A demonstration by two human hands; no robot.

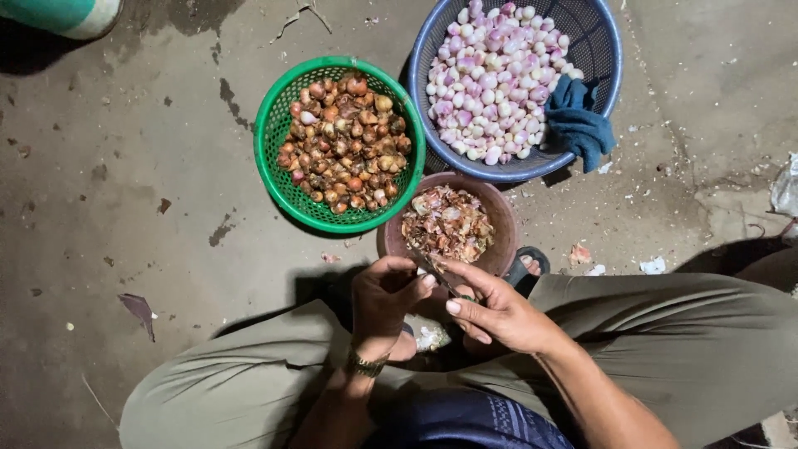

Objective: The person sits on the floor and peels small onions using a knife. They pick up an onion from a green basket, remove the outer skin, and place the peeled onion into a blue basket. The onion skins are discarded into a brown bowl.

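My left hand (385, 293) is curled around a small shallot that is mostly hidden in the fingers. In my right hand (497, 309) is a small knife (432, 270), its blade reaching toward the left hand's fingertips. Both hands hover just over the near rim of a brown bowl (503, 218) full of papery peels. A green basket (278, 133) of unpeeled brown shallots sits behind it to the left. Behind it to the right, a blue basket (603, 50) holds peeled pink-white shallots.
A dark blue cloth (576, 120) hangs over the blue basket's right rim. My knees in olive trousers spread to both sides, and a sandalled foot (526, 266) shows by the bowl. Peel scraps lie scattered on the stained concrete floor. A teal object (62, 12) is at the top left.
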